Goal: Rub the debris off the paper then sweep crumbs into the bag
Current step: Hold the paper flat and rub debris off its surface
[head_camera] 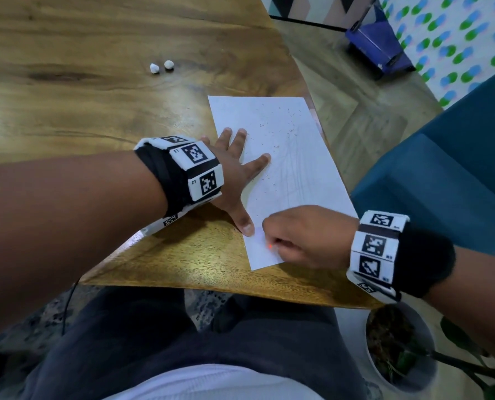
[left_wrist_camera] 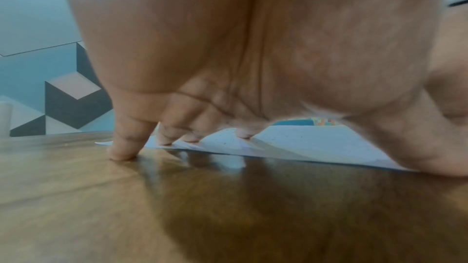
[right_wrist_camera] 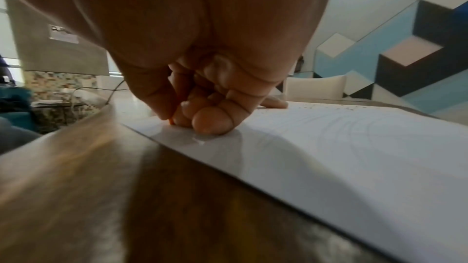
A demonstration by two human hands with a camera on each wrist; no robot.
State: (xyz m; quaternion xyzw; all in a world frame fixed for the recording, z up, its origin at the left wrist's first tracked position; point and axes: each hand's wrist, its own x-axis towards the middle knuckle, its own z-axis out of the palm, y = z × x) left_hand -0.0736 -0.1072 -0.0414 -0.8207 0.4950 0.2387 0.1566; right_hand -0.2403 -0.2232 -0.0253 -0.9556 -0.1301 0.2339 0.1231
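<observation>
A white paper lies on the wooden table, with faint pencil lines and fine debris specks scattered mostly over its far half. My left hand is spread flat; its fingertips and thumb press on the paper's left edge. My right hand is curled at the paper's near left corner and pinches a small orange object against the sheet. In the right wrist view only the orange tip shows under the fingers, and the specks lie farther along the paper.
Two small white crumpled balls sit on the table beyond the paper. A dark blue bag-like thing stands on the floor at the far right. A blue chair is close on the right, and a potted plant below the table corner.
</observation>
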